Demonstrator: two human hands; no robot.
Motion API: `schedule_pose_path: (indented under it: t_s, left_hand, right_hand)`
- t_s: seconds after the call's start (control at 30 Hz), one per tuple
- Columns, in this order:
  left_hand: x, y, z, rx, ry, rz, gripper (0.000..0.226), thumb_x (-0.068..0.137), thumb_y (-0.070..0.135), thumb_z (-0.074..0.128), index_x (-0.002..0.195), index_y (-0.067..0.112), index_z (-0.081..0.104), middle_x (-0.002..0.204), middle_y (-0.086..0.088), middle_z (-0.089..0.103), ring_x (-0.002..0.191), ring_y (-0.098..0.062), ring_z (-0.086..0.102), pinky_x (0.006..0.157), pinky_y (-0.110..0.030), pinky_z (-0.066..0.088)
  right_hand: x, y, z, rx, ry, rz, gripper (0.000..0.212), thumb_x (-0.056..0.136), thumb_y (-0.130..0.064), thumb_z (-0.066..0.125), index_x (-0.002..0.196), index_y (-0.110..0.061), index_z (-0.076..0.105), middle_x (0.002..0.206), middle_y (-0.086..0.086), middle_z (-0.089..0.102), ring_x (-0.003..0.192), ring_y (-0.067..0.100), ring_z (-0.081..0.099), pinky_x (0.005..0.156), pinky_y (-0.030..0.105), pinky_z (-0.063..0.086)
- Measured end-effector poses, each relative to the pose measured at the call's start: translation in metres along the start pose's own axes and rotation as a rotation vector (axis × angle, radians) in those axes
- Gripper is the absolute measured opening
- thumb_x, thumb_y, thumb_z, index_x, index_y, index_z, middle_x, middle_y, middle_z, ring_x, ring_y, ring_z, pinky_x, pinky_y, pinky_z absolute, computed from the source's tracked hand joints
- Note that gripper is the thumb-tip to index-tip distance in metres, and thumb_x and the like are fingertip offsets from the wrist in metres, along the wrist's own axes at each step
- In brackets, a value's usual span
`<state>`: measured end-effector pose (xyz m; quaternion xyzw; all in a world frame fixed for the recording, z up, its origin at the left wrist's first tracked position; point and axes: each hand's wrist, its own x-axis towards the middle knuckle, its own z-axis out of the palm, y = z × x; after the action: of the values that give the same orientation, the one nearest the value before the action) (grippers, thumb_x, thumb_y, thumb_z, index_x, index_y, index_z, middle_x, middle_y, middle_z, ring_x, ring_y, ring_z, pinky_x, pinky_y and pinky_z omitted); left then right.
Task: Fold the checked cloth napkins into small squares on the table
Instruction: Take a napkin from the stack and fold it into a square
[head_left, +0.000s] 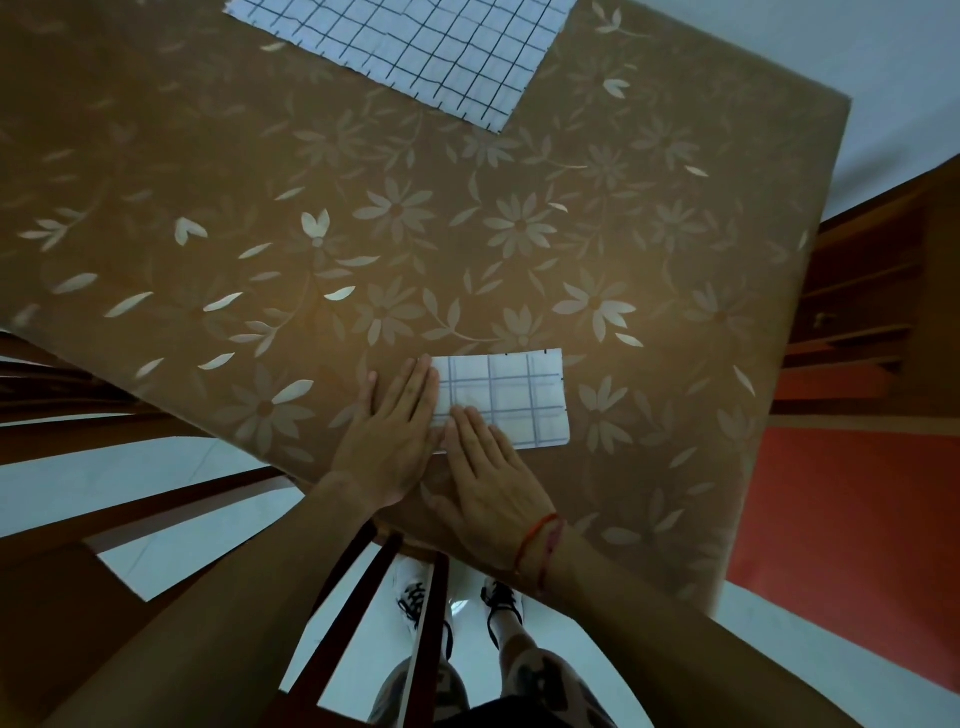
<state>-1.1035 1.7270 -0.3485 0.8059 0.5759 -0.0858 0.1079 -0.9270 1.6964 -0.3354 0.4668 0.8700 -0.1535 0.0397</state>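
Observation:
A folded white napkin with blue checks (514, 395) lies as a small rectangle near the table's front edge. My left hand (395, 431) lies flat with straight fingers on the napkin's left end. My right hand (493, 483) presses flat on its lower left part, fingers straight. A second white napkin with dark checks (415, 47) lies spread out flat at the far side of the table, partly cut off by the top of the view.
The table wears a brown cloth with pale flowers (519, 234). A wooden chair (374, 597) stands under the front edge by my feet. More wooden furniture (862, 291) and a red floor area (831, 493) lie to the right.

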Motion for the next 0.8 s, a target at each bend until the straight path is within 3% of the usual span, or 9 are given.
schedule_pose_path:
  t_s: [0.1,0.23,0.37,0.53,0.67,0.8]
  left_hand:
    - [0.001,0.001,0.001,-0.026,0.026,-0.02,0.071,0.095,0.049,-0.015,0.15,0.007,-0.005,0.161,-0.013,-0.003,0.148,-0.025,-0.005,0.118,-0.055,0.006]
    - [0.002,0.002,0.001,-0.039,0.024,-0.031,0.071,0.093,0.05,-0.015,0.151,0.009,-0.008,0.161,-0.011,-0.008,0.148,-0.022,-0.01,0.119,-0.053,0.002]
    - [0.002,0.003,-0.001,-0.021,0.027,-0.039,0.071,0.094,0.049,-0.012,0.15,0.008,-0.007,0.161,-0.011,-0.005,0.148,-0.022,-0.008,0.118,-0.054,0.004]
    - [0.002,0.003,-0.001,-0.036,0.019,-0.044,0.074,0.094,0.05,-0.017,0.151,0.007,-0.001,0.161,-0.011,0.0,0.148,-0.023,-0.004,0.117,-0.056,0.008]
    - [0.002,0.003,-0.001,-0.041,0.024,-0.056,0.07,0.096,0.05,-0.011,0.15,0.007,0.001,0.161,-0.012,0.004,0.149,-0.023,0.001,0.116,-0.058,0.011]
    - [0.002,0.004,0.0,-0.033,0.031,-0.056,0.066,0.097,0.047,0.003,0.15,0.007,0.001,0.161,-0.012,0.005,0.149,-0.024,0.002,0.116,-0.058,0.011]
  right_hand:
    - [-0.007,0.011,-0.001,-0.026,-0.055,0.02,0.079,0.096,-0.058,0.01,0.149,0.001,0.018,0.157,0.019,0.011,0.147,0.028,0.008,0.118,0.046,0.017]
    - [-0.024,0.035,-0.005,-0.095,-0.093,0.064,0.082,0.096,-0.06,0.019,0.148,0.003,0.017,0.157,0.02,0.012,0.146,0.03,0.011,0.117,0.046,0.016]
    - [-0.043,0.064,-0.01,-0.167,-0.102,0.157,0.083,0.094,-0.062,0.023,0.145,0.004,0.028,0.153,0.022,0.024,0.143,0.032,0.023,0.113,0.046,0.02]
    - [-0.048,0.074,-0.011,-0.191,-0.125,0.16,0.083,0.095,-0.061,0.016,0.142,0.004,0.035,0.149,0.023,0.033,0.139,0.033,0.033,0.11,0.048,0.026]
    - [-0.043,0.072,-0.02,-0.161,-0.073,0.162,0.081,0.096,-0.057,0.013,0.14,0.005,0.039,0.147,0.024,0.037,0.137,0.034,0.037,0.111,0.048,0.023]
    - [-0.019,0.073,-0.033,-0.134,0.021,0.133,0.077,0.096,-0.056,0.027,0.144,0.005,0.031,0.151,0.023,0.03,0.141,0.033,0.03,0.114,0.044,0.021]
